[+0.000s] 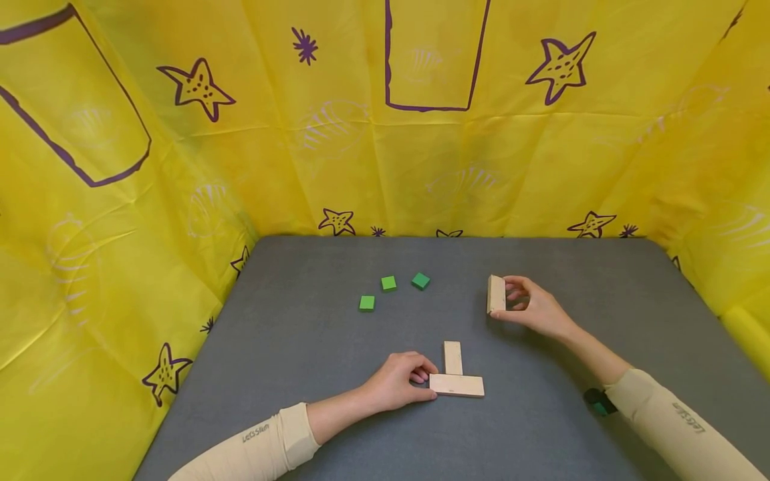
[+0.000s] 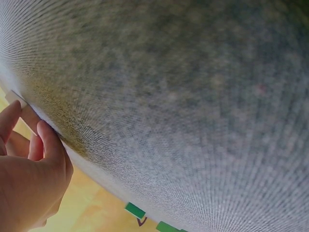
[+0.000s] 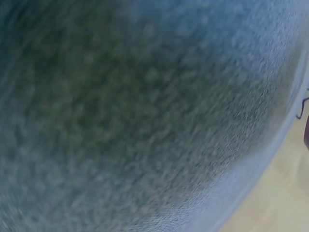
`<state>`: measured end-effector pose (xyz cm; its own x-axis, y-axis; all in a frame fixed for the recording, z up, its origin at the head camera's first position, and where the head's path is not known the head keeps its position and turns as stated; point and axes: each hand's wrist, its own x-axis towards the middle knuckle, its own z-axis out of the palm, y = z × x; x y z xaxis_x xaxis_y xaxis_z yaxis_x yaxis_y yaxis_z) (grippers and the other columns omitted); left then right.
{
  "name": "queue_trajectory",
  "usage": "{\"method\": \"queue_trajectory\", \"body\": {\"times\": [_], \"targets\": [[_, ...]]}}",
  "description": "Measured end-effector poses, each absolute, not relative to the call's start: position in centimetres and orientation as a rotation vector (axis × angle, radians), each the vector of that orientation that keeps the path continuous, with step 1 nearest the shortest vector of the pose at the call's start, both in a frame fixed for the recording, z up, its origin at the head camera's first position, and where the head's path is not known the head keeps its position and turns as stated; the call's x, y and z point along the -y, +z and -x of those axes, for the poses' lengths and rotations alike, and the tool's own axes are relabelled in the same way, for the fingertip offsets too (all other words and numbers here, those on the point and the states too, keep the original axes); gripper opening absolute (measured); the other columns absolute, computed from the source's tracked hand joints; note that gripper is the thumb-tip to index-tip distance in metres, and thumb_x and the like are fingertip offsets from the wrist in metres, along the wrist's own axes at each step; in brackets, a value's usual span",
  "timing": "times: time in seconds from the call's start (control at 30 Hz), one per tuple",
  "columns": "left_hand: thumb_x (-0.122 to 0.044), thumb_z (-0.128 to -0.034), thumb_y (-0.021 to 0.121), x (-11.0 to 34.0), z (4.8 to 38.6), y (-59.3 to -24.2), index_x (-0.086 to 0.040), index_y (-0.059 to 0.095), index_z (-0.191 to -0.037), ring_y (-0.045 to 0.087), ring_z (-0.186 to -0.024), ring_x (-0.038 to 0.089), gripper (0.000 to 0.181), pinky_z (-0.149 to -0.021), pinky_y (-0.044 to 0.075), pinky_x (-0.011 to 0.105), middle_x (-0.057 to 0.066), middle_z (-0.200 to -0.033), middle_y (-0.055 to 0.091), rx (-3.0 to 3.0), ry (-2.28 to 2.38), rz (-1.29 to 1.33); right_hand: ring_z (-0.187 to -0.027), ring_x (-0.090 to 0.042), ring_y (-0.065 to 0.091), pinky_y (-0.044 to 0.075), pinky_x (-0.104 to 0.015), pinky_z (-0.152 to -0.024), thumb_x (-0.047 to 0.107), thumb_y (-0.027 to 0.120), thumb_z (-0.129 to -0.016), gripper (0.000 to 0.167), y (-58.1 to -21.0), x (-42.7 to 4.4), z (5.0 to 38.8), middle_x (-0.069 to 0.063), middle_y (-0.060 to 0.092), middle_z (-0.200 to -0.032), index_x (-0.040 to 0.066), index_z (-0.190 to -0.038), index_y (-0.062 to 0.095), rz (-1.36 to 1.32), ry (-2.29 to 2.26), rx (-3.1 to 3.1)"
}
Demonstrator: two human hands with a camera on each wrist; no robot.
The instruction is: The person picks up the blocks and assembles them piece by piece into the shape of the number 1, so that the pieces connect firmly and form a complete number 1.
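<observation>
So the front block [image 1: 456, 385] lies crosswise on the grey table [image 1: 301, 334], left hand [image 1: 402, 381] pinching its left end, fingers bent, small gap to the thumb. Back block [image 1: 453, 359] sits right behind it, end-on, kinda like an upside-down T. Over to the right, farther back, the right hand [image 1: 538, 308] has a third block [image 1: 496, 294] between thumb and curled fingers, can't tell if it's touching the table. Three green blocks [image 1: 388, 284] sit apart, back left. Yellow cloth [image 1: 271, 167] behind.
</observation>
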<state>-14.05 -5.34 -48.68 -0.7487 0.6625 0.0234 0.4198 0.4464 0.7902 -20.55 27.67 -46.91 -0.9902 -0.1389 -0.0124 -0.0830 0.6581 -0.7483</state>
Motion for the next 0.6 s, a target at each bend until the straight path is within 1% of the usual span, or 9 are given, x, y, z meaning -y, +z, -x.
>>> {"method": "queue_trajectory", "body": {"times": [0.6], "targets": [[-0.009,-0.0771,0.083,5.2,13.9,-48.5,-0.005,0.07,-0.099,0.057,-0.079,0.002,0.026,-0.074,0.05,0.014,-0.003,-0.089,0.062,-2.417,1.184,-0.912,-0.092,-0.026,0.061,0.054,-0.04,-0.08,0.043,0.085,-0.073,0.084,-47.3,-25.2,20.3,-0.014,0.058,-0.114,0.006,-0.138,0.045,0.234,-1.275,-2.762]]}}
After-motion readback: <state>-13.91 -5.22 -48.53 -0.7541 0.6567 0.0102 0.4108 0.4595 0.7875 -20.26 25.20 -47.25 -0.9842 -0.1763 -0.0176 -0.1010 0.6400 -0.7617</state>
